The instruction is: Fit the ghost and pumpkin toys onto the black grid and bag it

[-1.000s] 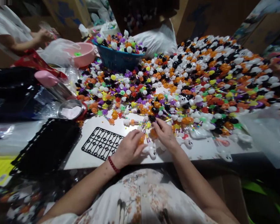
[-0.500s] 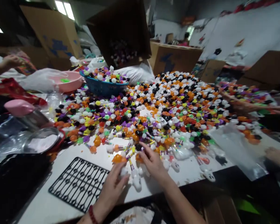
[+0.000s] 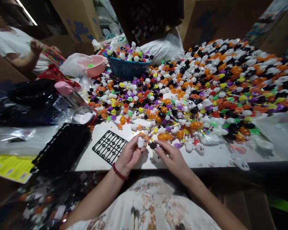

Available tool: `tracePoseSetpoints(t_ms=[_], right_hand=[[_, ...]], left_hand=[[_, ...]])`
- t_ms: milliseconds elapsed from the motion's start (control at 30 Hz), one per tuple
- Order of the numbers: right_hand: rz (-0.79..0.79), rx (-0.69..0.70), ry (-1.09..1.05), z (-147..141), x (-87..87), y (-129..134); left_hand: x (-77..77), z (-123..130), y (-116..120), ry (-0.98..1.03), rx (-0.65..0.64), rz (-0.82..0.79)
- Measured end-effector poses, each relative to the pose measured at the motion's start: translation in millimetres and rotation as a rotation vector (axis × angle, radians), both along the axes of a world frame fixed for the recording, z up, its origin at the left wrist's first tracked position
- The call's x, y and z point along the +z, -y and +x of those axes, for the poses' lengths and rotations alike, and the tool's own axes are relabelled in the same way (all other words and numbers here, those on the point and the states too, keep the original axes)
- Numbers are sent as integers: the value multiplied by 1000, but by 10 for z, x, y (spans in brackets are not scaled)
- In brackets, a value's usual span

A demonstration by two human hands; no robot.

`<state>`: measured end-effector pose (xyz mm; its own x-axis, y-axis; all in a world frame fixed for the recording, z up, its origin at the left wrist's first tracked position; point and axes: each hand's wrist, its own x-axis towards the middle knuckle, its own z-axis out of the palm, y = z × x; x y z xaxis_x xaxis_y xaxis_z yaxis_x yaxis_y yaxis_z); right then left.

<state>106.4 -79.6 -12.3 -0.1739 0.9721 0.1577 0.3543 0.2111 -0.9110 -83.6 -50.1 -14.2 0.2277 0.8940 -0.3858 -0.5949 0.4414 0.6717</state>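
My left hand [image 3: 131,152], with a red bead bracelet [image 3: 120,172] at its wrist, is closed on a small white plastic figure [image 3: 140,142]. Just to its right, my right hand [image 3: 171,155] pinches a small black ribbed plastic piece [image 3: 152,145] between thumb and fingers. The two pieces are close together but apart, held above the near edge of the white table [image 3: 144,164]. Beside my left hand lies a black plastic grid tray [image 3: 109,147]. Orange pumpkin pieces [image 3: 165,137] and other small pieces lie just beyond my hands.
A large heap of colourful plastic pieces [image 3: 220,80] covers the table's far part. Behind it stand a blue basket [image 3: 127,68] and a pink basin [image 3: 96,66]. To the left are stacked black trays [image 3: 62,150] and a metal cup [image 3: 83,115]. Another person [image 3: 21,51] works at far left.
My hands have risen from the pieces on the table and come together, now holding a white figure and a black piece. The view has turned left and down.
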Motion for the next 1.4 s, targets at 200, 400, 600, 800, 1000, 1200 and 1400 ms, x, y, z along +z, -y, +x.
tracePoseSetpoints(t_ms=[200, 400, 600, 800, 1000, 1200, 1400], right_hand=[[81, 44, 6, 57, 68, 24], [33, 120, -9, 96, 125, 132], [-11, 159, -56, 191, 160, 219], [-81, 256, -56, 246, 149, 290], [-93, 273, -34, 252, 186, 346], [-73, 237, 49, 218, 275, 439], [-93, 257, 135, 133, 224, 490]], left_hand=[[-28, -17, 244, -268, -85, 154], [-20, -22, 397, -376, -149, 211], [31, -43, 492, -314, -352, 248], [9, 3, 562, -289, -346, 216], [14, 85, 644, -349, -359, 248], [56, 168, 708, -536, -253, 284], [-193, 178, 734, -808, -97, 338]])
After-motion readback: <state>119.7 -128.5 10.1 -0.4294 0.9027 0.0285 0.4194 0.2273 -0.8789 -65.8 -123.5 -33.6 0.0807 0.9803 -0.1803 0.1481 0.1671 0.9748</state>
